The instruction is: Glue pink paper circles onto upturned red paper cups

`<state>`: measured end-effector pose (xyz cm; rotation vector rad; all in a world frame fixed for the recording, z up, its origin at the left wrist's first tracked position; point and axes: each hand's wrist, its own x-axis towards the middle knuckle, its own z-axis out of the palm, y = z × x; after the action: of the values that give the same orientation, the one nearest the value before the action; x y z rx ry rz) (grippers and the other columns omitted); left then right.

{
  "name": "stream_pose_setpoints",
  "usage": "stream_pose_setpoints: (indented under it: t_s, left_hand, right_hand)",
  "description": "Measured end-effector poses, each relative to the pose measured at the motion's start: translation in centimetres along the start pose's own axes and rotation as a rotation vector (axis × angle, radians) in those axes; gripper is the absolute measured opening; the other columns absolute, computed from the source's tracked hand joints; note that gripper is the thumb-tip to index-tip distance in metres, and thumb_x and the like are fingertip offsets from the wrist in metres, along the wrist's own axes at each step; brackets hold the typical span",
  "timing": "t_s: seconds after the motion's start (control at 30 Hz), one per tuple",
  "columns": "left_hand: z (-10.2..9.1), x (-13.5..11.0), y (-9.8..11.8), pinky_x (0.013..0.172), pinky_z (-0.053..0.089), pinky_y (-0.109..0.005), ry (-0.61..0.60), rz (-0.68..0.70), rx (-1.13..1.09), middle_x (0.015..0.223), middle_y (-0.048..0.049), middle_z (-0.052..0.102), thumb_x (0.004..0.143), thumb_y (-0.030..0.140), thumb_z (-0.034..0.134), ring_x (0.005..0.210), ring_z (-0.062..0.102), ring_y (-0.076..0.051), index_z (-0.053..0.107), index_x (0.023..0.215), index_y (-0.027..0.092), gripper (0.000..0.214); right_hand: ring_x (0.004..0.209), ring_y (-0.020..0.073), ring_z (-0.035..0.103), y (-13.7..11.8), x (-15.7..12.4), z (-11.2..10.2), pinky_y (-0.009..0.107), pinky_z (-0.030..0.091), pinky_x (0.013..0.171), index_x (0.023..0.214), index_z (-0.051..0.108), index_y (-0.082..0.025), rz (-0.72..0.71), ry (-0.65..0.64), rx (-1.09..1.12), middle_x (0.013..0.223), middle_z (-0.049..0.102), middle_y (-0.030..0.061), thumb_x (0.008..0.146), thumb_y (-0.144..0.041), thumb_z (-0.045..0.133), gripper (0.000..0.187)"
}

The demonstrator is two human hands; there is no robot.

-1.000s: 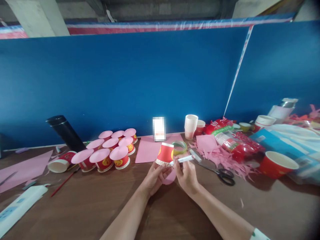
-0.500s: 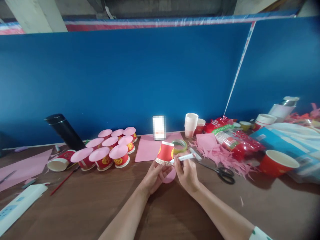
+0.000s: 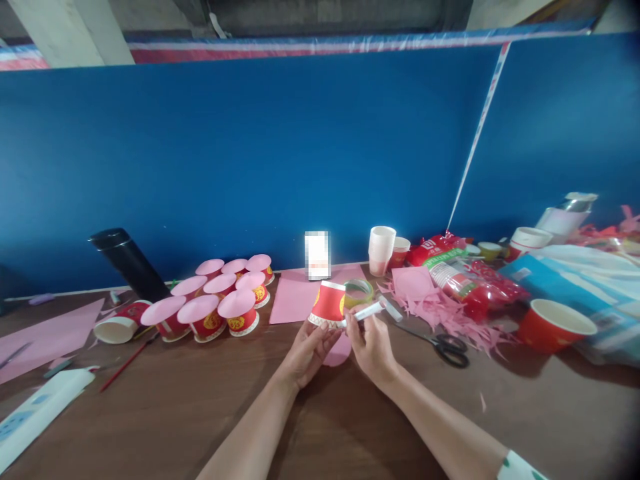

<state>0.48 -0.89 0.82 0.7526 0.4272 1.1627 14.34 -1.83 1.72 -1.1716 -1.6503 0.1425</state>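
Observation:
My left hand (image 3: 311, 352) is closed round the lower edge of a red paper cup (image 3: 327, 303) with yellow markings, held upside down with its narrow end up. Pinched in my right hand (image 3: 373, 347) is a slim white tube (image 3: 369, 311), its tip pointing at the cup's wide rim. Whether the tip touches the rim I cannot tell. Under the hands, partly hidden, lies a pink paper disc (image 3: 339, 351). Just behind the cup is a roll of tape (image 3: 359, 292), on the edge of a pink sheet (image 3: 293, 300).
On the left stand several upturned cups topped with pink discs (image 3: 237, 303), near a black flask (image 3: 131, 263). Scissors (image 3: 451, 350), pink paper shreds (image 3: 445, 313), a red plastic package (image 3: 465, 280) and a red cup (image 3: 555, 327) lie to the right. A phone-like bright screen (image 3: 318, 255) stands behind.
The cup has shifted slightly left and turned in my left hand, showing more of its yellow marking. The white tube has moved a little left and tilted more.

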Motion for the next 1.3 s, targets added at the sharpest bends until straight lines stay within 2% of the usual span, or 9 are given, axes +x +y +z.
stream_pose_setpoints:
  t_s: [0.4, 0.67, 1.0, 1.3]
  left_hand:
    - [-0.14, 0.01, -0.03, 0.092, 0.040, -0.035, 0.014, 0.004, 0.007, 0.109, -0.0079, 0.062, 0.077, 0.015, 0.058, 0.098, 0.059, -0.019, 0.051, 0.115, 0.018, 0.038]
    - [-0.03, -0.08, -0.07, 0.093, 0.040, -0.036, 0.011, -0.011, -0.003, 0.104, -0.0078, 0.064, 0.076, 0.014, 0.059, 0.098, 0.059, -0.019, 0.052, 0.114, 0.017, 0.039]
    - [0.06, -0.13, 0.00, 0.096, 0.037, -0.038, -0.019, -0.021, -0.014, 0.108, -0.0083, 0.062, 0.077, 0.013, 0.057, 0.103, 0.056, -0.021, 0.050, 0.117, 0.017, 0.041]
    - [-0.15, -0.02, -0.02, 0.094, 0.040, -0.037, 0.014, -0.012, -0.003, 0.107, -0.0085, 0.063, 0.077, 0.017, 0.058, 0.101, 0.058, -0.021, 0.047, 0.119, 0.017, 0.043]
  right_hand:
    - [0.066, 0.0159, 0.060, -0.09, -0.16, 0.01, 0.025, 0.046, 0.063, 0.086, 0.052, -0.016, -0.081, 0.021, -0.002, 0.075, 0.062, 0.0061, 0.087, -0.023, 0.040, 0.014]
    - [0.065, 0.0162, 0.061, 0.37, -0.14, 0.14, 0.026, 0.047, 0.063, 0.086, 0.052, -0.016, -0.057, 0.052, -0.007, 0.073, 0.062, 0.0059, 0.087, -0.025, 0.041, 0.015]
    - [0.064, 0.0166, 0.060, 0.08, 0.03, -0.16, 0.027, 0.046, 0.063, 0.082, 0.053, -0.016, -0.051, 0.055, -0.032, 0.071, 0.062, 0.0059, 0.087, -0.024, 0.040, 0.016]
    - [0.063, 0.0164, 0.060, 0.13, 0.06, 0.07, 0.025, 0.046, 0.061, 0.083, 0.053, -0.015, -0.066, 0.050, -0.058, 0.072, 0.063, 0.0064, 0.086, -0.023, 0.040, 0.016]
